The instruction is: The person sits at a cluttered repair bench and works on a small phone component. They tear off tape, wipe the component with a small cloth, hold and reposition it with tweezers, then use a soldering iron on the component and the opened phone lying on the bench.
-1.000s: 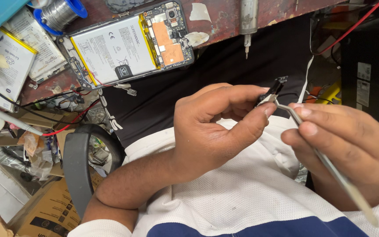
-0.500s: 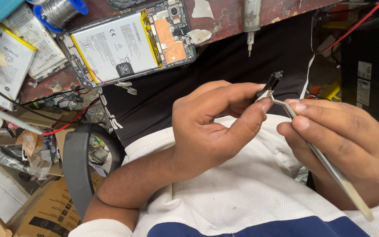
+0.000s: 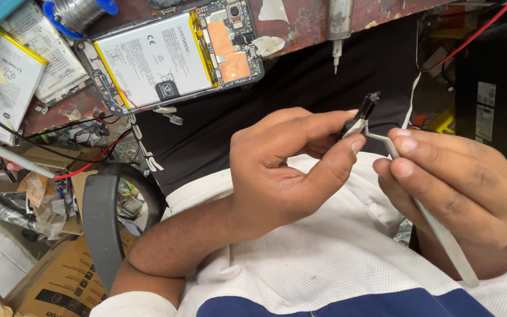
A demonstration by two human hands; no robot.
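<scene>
On the bench at upper left lie loose batteries (image 3: 4, 73) and a solder spool (image 3: 80, 10), with an opened phone (image 3: 174, 56) just right of them, back cover off. Lower down, the left hand (image 3: 283, 170) pinches a small black part (image 3: 364, 111) between thumb and forefinger, held over the lap. The right hand (image 3: 459, 188) clamps bent tweezers (image 3: 423, 205), whose tips touch the part.
</scene>
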